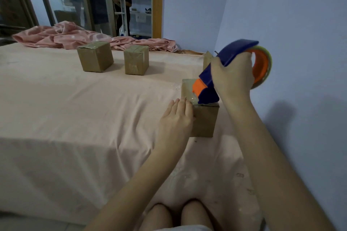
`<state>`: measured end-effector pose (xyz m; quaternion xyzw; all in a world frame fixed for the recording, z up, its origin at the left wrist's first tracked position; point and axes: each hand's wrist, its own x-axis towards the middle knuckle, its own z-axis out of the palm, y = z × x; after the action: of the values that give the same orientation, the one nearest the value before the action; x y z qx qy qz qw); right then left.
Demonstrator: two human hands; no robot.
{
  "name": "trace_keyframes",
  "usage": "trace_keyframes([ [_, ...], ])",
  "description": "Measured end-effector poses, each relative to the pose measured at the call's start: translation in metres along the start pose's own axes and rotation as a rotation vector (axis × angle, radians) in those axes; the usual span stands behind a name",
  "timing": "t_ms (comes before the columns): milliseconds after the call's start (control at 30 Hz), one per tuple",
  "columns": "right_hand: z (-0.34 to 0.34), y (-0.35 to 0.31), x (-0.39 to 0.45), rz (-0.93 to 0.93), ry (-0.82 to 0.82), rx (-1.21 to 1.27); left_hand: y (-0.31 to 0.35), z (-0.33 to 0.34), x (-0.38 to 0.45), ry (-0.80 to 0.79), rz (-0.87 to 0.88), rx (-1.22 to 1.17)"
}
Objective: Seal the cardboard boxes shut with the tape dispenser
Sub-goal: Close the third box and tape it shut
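Observation:
A small cardboard box (204, 120) stands on the pink sheet near the bed's right side. My right hand (232, 75) grips the handle of a blue and orange tape dispenser (206, 88), whose front end rests on the box's top near its front edge. A roll of clear tape (264, 67) sits at the dispenser's back. My left hand (178, 116) lies with straight fingers against the box's left side, fingertips at the top edge. Two taped boxes stand farther back, one at the left (94, 56) and one at the middle (136, 60).
Another box (206, 60) peeks out behind my right hand, by the wall. A crumpled pink blanket (75, 35) lies along the bed's far edge. A person (122, 5) stands in the doorway beyond. The blue wall (291, 15) runs close on the right.

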<state>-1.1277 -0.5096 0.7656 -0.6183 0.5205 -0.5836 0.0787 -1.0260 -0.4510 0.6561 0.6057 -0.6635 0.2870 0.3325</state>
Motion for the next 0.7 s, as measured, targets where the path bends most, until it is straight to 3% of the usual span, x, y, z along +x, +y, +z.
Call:
trace_keyframes([
  [167,0.003,-0.003,0.001,-0.115,-0.068,-0.206,-0.002,-0.003,0.001,-0.049,0.012,0.008],
  [467,-0.007,0.040,-0.013,0.276,-0.008,0.205,0.001,-0.005,0.003,-0.090,0.016,0.039],
  [700,0.001,0.034,-0.016,0.150,-0.004,0.106,-0.005,-0.012,0.012,-0.165,-0.205,-0.260],
])
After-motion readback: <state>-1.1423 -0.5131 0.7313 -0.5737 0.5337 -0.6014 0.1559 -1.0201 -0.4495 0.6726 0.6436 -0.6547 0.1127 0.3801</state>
